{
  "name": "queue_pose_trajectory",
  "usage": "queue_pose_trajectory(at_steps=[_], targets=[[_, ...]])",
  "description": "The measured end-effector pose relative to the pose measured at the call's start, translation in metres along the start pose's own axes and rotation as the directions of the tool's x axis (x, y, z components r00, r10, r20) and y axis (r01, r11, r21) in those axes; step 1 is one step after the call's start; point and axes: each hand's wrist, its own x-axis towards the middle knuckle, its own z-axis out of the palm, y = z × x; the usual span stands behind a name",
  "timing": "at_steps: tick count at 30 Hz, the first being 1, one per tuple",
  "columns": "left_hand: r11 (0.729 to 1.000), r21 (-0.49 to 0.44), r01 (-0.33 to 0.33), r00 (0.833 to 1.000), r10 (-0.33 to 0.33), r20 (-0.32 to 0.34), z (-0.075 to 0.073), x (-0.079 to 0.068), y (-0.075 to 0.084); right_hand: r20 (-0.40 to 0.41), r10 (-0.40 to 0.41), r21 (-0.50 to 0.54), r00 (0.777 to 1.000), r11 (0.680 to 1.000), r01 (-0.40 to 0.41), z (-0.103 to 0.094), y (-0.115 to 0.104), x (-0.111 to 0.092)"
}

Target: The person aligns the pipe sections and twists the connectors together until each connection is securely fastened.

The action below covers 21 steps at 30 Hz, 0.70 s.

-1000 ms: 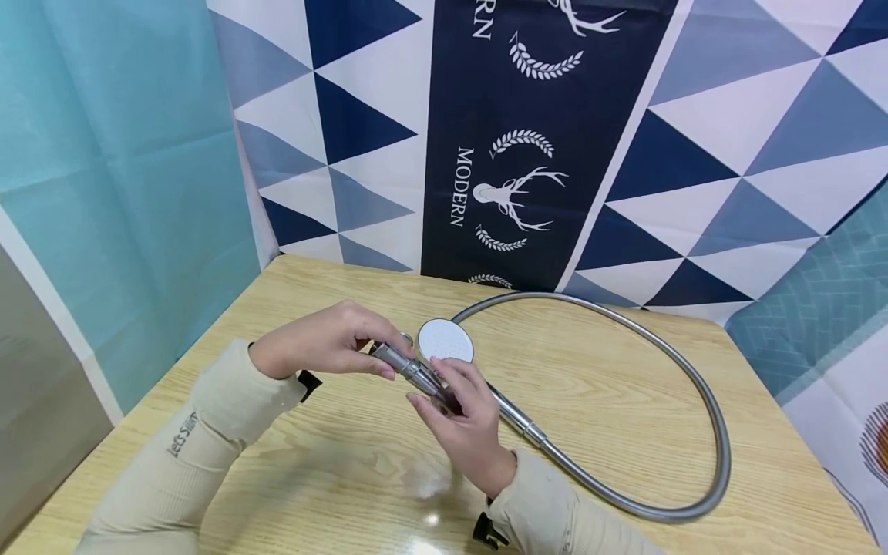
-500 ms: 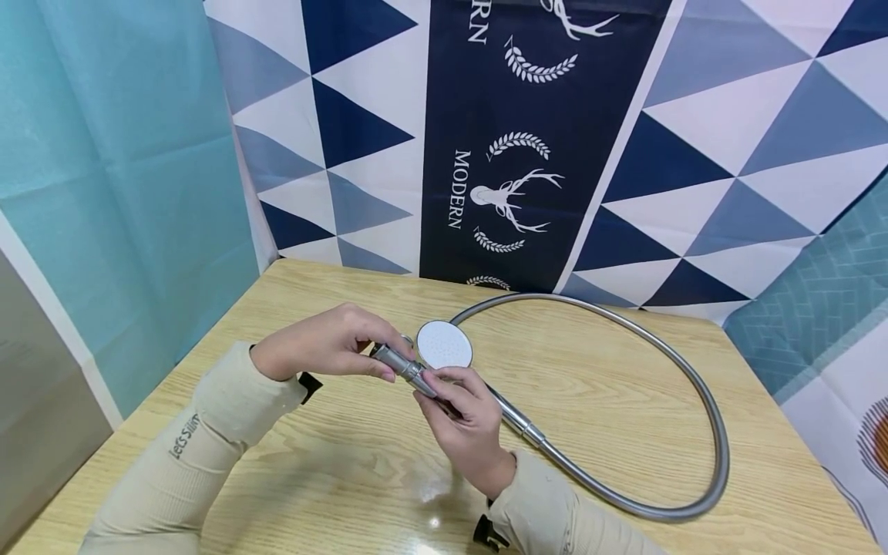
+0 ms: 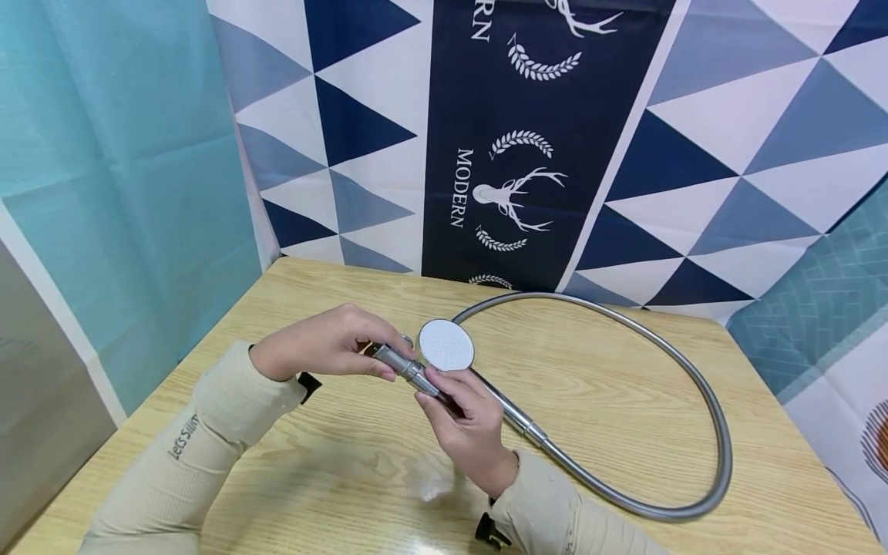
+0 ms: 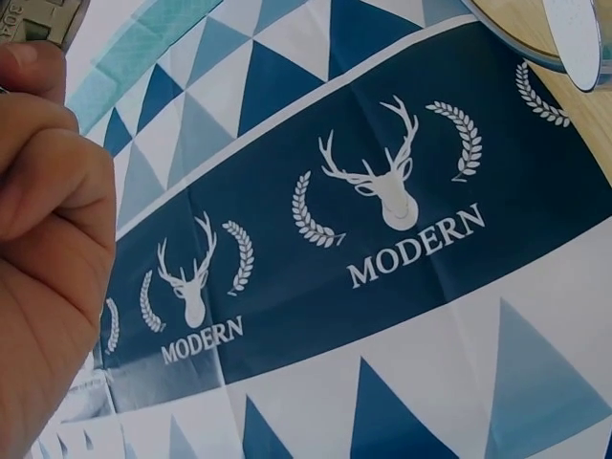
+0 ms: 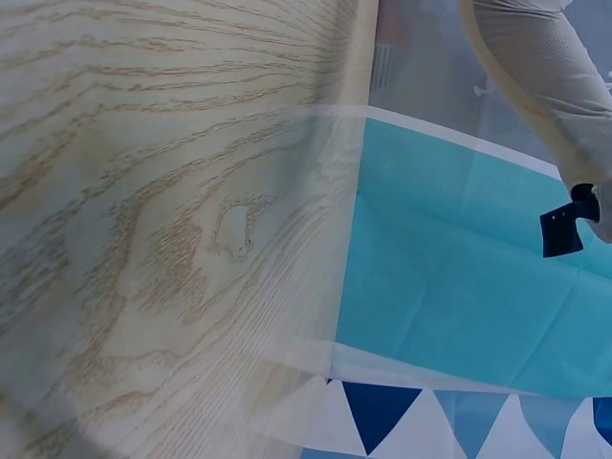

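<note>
A silver metal tube-shaped fitting [image 3: 409, 369], dark at its ends, is held slantwise between both hands above the table. My left hand [image 3: 329, 339] pinches its upper left end between thumb and fingers. Around the lower right end, my right hand [image 3: 472, 428] has its thumb and fingers closed, hiding part of it. In the left wrist view, curled fingers grip a metal piece [image 4: 63, 13] marked with raised digits. Just behind the hands lies a shower head [image 3: 446, 344] with a white round face and chrome handle [image 3: 516, 416]. The right wrist view does not show the right hand.
A grey metal shower hose [image 3: 714, 416] runs from the handle in a wide loop over the right side of the wooden table [image 3: 333, 478]. Patterned cloth [image 3: 375, 100] hangs along the back edge, and a teal cloth [image 3: 139, 193] along the left.
The right hand's fingers have shifted slightly along the fitting and closed nearer together on its lower end. The left hand keeps its grip, and the shower head and hose stay put.
</note>
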Motion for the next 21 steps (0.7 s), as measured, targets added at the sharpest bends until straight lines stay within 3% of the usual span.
queue_pose_trajectory(at_steps=[11, 21], targets=[[0.999, -0.017, 0.027, 1.0, -0.027, 0.008, 0.001, -0.0013, -0.0012, 0.008, 0.0, -0.065, 1.0, 0.998, 0.0, -0.0005, 0.0004, -0.0006], [0.998, -0.037, 0.052, 0.999, -0.051, 0.013, 0.0012, -0.0008, -0.0002, 0.057, 0.134, -0.064, 0.989, 0.989, -0.131, -0.0027, -0.0039, 0.0019]])
